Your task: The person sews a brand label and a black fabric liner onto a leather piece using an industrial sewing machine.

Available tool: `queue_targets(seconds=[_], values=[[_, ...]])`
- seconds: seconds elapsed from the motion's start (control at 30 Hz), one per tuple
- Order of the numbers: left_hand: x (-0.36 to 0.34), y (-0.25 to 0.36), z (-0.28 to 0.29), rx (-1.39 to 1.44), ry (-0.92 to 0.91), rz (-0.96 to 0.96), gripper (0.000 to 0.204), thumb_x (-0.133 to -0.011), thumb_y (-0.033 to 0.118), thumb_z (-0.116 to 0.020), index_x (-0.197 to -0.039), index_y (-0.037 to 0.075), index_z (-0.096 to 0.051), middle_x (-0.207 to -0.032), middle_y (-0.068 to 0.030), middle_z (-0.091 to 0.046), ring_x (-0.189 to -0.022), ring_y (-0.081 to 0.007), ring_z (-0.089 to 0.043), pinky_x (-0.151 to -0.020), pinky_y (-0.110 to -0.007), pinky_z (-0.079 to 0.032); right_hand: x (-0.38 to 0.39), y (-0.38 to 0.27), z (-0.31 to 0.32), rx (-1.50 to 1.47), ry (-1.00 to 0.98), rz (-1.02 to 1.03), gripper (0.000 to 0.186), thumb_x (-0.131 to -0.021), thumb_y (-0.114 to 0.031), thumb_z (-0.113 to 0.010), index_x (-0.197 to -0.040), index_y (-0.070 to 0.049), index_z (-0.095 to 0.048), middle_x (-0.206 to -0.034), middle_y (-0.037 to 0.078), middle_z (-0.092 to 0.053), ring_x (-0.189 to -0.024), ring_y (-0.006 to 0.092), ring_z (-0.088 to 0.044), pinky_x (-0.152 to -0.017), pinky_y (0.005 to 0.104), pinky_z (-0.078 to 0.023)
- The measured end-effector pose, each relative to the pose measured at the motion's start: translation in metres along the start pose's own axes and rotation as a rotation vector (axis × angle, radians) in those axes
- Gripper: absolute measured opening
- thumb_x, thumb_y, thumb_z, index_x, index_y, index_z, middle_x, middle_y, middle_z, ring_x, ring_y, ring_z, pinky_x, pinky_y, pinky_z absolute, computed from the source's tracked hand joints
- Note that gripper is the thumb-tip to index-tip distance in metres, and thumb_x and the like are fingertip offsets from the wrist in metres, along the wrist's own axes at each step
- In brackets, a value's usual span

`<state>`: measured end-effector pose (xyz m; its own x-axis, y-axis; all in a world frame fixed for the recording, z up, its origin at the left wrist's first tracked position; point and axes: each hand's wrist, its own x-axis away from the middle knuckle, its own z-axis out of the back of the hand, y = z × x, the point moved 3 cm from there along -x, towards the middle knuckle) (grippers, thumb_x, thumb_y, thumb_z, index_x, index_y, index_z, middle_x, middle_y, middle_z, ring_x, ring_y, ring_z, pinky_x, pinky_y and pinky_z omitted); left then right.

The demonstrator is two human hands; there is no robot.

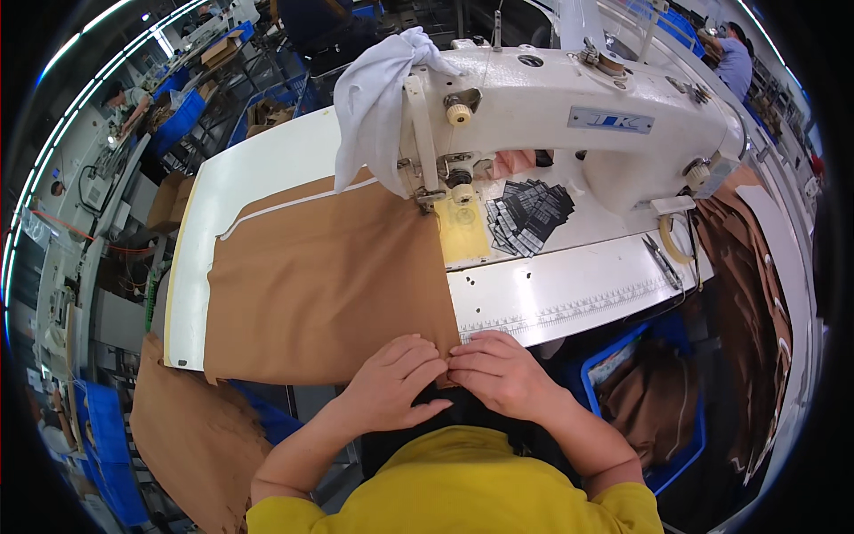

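Observation:
A brown fabric panel [325, 276] lies over the left part of the white sewing table, with a white strip along its far edge. Its right edge runs from under the needle area of a white sewing machine [534, 98] toward me. At the near right corner, my left hand [398, 381] presses its fingertips together on the cloth, thumb stretched out to the side. Close beside it, my right hand [504, 374] pinches the same edge. Fingertips of both hands nearly meet; the exact fold between them is hidden.
Black printed labels [532, 215] lie right of the needle, with thread snips [663, 262] and a tape roll [680, 238] farther right. White cloth [378, 98] drapes the machine head. A blue bin [700, 436] holds brown pieces; more brown fabric [191, 436] hangs left. Other people work farther off.

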<state>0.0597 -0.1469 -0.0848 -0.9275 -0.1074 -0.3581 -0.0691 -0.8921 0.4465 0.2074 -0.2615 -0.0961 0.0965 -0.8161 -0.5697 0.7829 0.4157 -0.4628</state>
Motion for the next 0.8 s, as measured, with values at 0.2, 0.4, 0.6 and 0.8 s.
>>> queue_targets(seconds=[0.2,0.4,0.6,0.8], values=[[0.005,-0.002,-0.013,-0.167,0.141,-0.056,0.038,-0.074,0.011,-0.073,-0.109,0.003,-0.062,-0.111,-0.0088,-0.058,-0.101,-0.0275,-0.057,-0.091,-0.040,-0.050,-0.008,0.004,0.008,-0.069,-0.055,0.009,0.015,-0.077,-0.009,-0.071,-0.092,-0.006,-0.069,-0.100,0.004,-0.067,-0.101,0.0217,-0.062,-0.091,0.0385,-0.048],[0.007,-0.006,-0.011,-0.070,0.065,-0.009,0.043,-0.069,0.014,-0.077,-0.108,0.005,-0.062,-0.112,-0.0084,-0.059,-0.100,-0.0283,-0.058,-0.086,-0.039,-0.049,-0.056,0.063,0.031,0.053,-0.073,-0.039,0.022,-0.083,-0.019,-0.071,-0.103,-0.010,-0.070,-0.107,0.005,-0.066,-0.100,0.0259,-0.060,-0.087,0.0387,-0.047],[0.005,-0.004,-0.005,-0.069,0.080,-0.061,0.040,-0.071,0.019,-0.080,-0.105,0.008,-0.064,-0.112,-0.0061,-0.060,-0.103,-0.0268,-0.057,-0.087,-0.039,-0.048,-0.083,0.105,0.017,0.361,-0.168,-0.003,0.033,-0.086,-0.027,-0.068,-0.117,-0.017,-0.068,-0.114,0.002,-0.059,-0.109,0.0235,-0.052,-0.093,0.0401,-0.041],[0.004,-0.010,-0.004,0.060,0.025,-0.007,0.032,-0.074,0.024,-0.082,-0.098,0.010,-0.065,-0.107,-0.0047,-0.060,-0.102,-0.0262,-0.056,-0.086,-0.038,-0.047,-0.083,0.106,0.018,0.365,-0.157,-0.008,0.033,-0.085,-0.023,-0.069,-0.118,-0.023,-0.068,-0.112,0.003,-0.058,-0.107,0.0255,-0.052,-0.092,0.0402,-0.042]])
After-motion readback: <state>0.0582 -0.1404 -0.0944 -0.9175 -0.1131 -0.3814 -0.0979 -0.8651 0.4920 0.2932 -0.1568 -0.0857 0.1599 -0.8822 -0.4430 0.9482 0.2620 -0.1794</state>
